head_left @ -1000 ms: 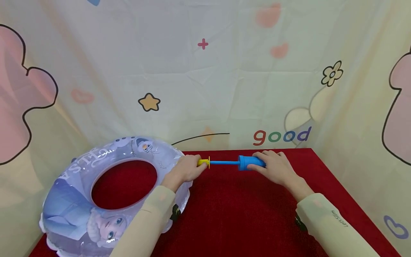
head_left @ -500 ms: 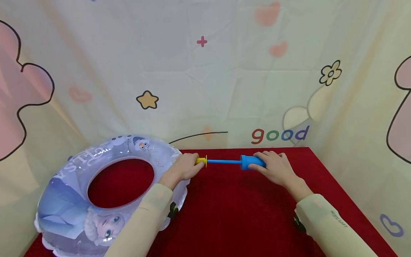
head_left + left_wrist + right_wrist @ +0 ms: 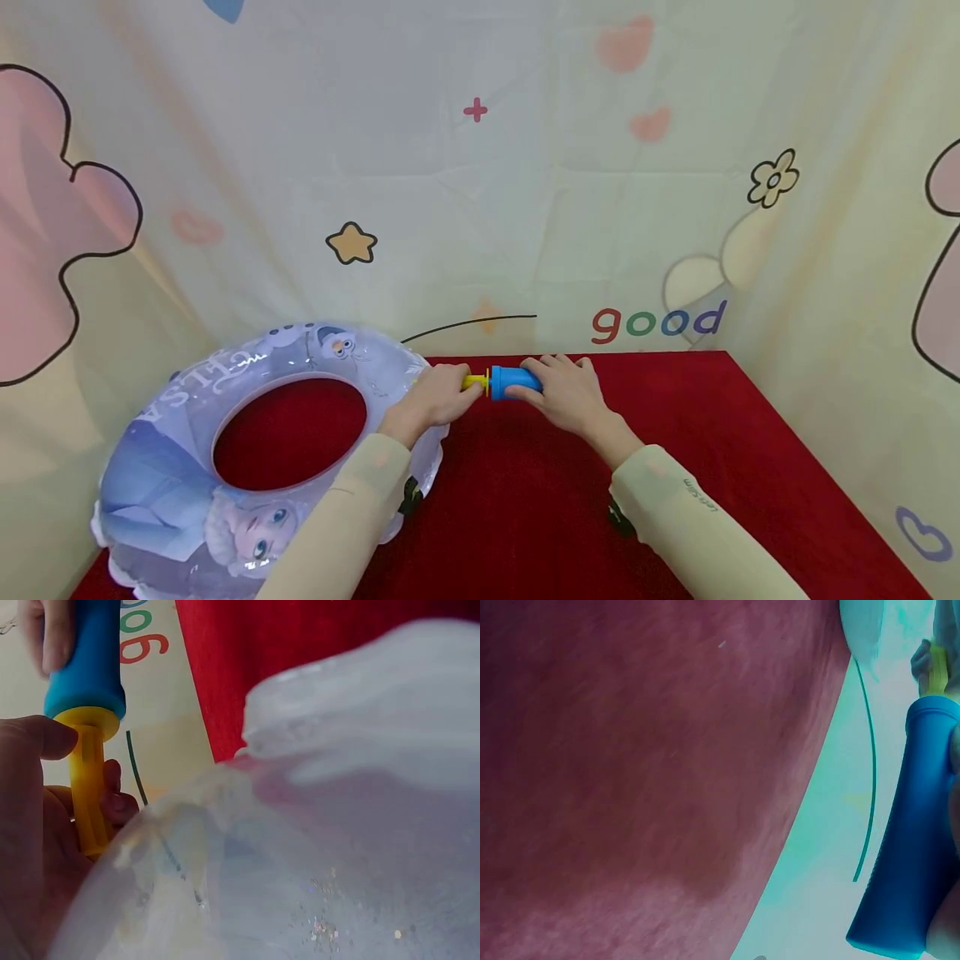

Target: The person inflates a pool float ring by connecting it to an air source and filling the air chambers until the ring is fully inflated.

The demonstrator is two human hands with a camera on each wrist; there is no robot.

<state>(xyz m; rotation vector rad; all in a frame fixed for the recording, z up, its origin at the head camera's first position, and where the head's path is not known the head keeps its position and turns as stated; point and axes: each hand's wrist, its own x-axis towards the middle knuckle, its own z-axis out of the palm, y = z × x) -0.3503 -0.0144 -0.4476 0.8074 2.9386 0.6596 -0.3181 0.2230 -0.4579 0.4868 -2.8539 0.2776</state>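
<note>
Between my two hands, a blue and yellow hand air pump lies roughly level over the table's back part. My left hand (image 3: 438,396) grips its yellow handle (image 3: 475,381), thumb near the round flange in the left wrist view. The right hand (image 3: 566,396) holds the blue pump barrel (image 3: 516,382), whose end sits right up against the handle, with hardly any rod showing. A large inflated swim ring (image 3: 157,492), pale purple with cartoon prints, leans on the left, and my left forearm passes over its right side. In the right wrist view the barrel (image 3: 907,825) stretches along the right edge.
Dark red cloth (image 3: 525,500) covers the table, whose back edge meets a printed curtain (image 3: 450,208) with stars, hearts and the word "good". The curtain also hangs at both sides. The swim ring takes up the table's left part.
My right hand has brought the barrel leftward up to the handle, so the long blue rod that showed before has slid inside. The left hand has stayed nearly in place.
</note>
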